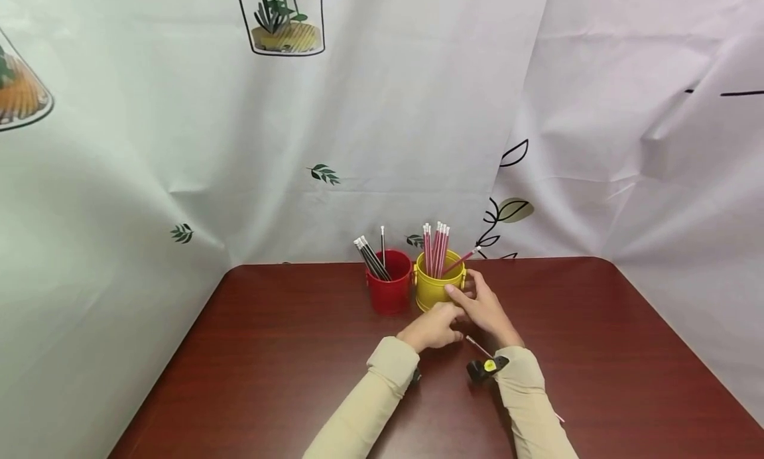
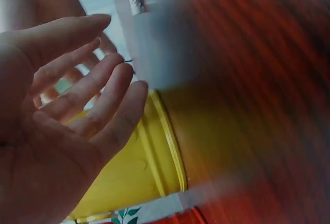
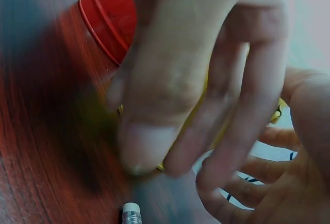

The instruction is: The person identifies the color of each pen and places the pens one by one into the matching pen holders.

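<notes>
My left hand (image 1: 436, 326) hovers in front of a yellow bucket (image 1: 432, 293), its fingers loosely bent with nothing visible between them. My right hand (image 1: 486, 311) is spread at the bucket's right side, thumb towards its front; whether it touches the bucket I cannot tell. Several pink pencils (image 1: 438, 250) with white erasers stand in the bucket, one leaning right over the rim. On the table below the hands lies another pencil (image 1: 477, 345), partly hidden by the right wrist; its eraser end (image 3: 131, 213) shows in the right wrist view, where blurred left fingers cover the middle.
Left of the yellow bucket stands a red bucket (image 1: 390, 293) with several black pencils (image 1: 373, 260). Both buckets are near the back of the dark red table (image 1: 286, 353). White printed cloth (image 1: 388, 147) hangs behind. A thin pencil-like tip (image 1: 559, 417) shows beside the right sleeve.
</notes>
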The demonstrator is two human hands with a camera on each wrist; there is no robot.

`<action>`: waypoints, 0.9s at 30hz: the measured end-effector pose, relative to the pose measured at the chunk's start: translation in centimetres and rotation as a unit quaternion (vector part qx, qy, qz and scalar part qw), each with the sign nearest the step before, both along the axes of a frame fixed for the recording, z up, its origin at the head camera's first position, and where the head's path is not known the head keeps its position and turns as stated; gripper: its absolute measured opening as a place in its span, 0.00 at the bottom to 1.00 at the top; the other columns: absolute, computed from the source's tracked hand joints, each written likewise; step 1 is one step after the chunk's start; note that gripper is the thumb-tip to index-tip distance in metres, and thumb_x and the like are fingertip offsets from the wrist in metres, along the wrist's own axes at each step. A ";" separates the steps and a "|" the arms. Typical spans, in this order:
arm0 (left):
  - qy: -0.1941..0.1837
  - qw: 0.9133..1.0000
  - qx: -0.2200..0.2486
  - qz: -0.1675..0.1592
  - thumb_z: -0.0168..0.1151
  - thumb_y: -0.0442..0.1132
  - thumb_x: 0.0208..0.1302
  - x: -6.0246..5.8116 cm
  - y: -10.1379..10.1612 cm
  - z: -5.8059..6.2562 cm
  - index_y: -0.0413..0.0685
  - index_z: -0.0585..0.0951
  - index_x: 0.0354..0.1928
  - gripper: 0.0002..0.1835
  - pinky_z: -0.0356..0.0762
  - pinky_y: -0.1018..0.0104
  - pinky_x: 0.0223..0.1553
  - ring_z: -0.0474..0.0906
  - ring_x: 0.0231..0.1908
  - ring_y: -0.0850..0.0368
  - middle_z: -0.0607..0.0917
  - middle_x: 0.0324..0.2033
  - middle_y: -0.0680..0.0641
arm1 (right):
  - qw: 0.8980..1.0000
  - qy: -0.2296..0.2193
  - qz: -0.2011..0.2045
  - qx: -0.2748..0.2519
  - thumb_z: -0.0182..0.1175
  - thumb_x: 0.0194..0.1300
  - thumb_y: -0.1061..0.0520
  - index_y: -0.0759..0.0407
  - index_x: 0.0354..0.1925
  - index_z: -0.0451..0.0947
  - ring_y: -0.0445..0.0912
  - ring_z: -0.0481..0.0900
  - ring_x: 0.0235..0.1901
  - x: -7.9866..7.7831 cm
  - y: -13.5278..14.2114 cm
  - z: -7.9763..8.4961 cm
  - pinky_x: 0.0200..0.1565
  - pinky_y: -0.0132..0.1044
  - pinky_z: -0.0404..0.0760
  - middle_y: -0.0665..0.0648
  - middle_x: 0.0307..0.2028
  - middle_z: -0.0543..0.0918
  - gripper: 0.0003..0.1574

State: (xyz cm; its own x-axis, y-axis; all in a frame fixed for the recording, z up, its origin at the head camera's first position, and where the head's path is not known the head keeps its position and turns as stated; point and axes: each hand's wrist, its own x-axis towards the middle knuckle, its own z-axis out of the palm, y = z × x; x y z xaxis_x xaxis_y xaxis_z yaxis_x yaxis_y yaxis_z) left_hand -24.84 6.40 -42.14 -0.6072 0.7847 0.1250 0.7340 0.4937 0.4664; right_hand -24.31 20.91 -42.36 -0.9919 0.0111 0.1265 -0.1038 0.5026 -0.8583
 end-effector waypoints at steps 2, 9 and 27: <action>0.002 1.000 -0.022 -0.017 0.67 0.34 0.52 0.1 0.2 -0.2 0.47 0.81 0.45 0.15 0.71 0.78 0.44 0.75 0.40 0.63 0.82 0.38 0.54 | 1.000 0.001 0.001 -0.005 0.57 0.59 0.36 0.55 0.63 0.56 0.54 0.76 0.47 0.0 0.0 0.0 0.46 0.45 0.76 0.63 0.50 0.75 0.42; 0.027 0.995 -0.090 -0.014 0.67 0.40 0.53 0.6 1.0 -0.7 0.54 0.81 0.43 0.14 0.68 0.74 0.50 0.70 0.46 0.64 0.78 0.41 0.56 | 1.000 -0.006 0.004 -0.007 0.54 0.60 0.35 0.54 0.64 0.54 0.54 0.74 0.50 0.2 -0.1 0.2 0.50 0.49 0.73 0.63 0.52 0.73 0.43; -0.033 0.995 -0.086 -0.022 0.63 0.41 0.58 1.0 -0.1 -0.9 0.53 0.75 0.23 0.09 0.65 0.79 0.26 0.67 0.22 0.67 0.72 0.18 0.58 | 1.000 -0.006 -0.006 0.004 0.54 0.61 0.35 0.54 0.64 0.55 0.53 0.75 0.47 0.2 -0.2 -0.2 0.50 0.48 0.73 0.63 0.51 0.74 0.42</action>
State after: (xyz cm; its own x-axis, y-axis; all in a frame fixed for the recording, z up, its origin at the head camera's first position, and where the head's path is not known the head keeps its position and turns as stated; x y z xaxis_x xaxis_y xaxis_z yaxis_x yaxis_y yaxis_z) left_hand -23.87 6.33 -43.01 -0.5750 0.8165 -0.0531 0.7264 0.5392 0.4262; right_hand -24.14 20.70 -42.53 -0.9931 0.0220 0.1148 -0.0876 0.5108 -0.8552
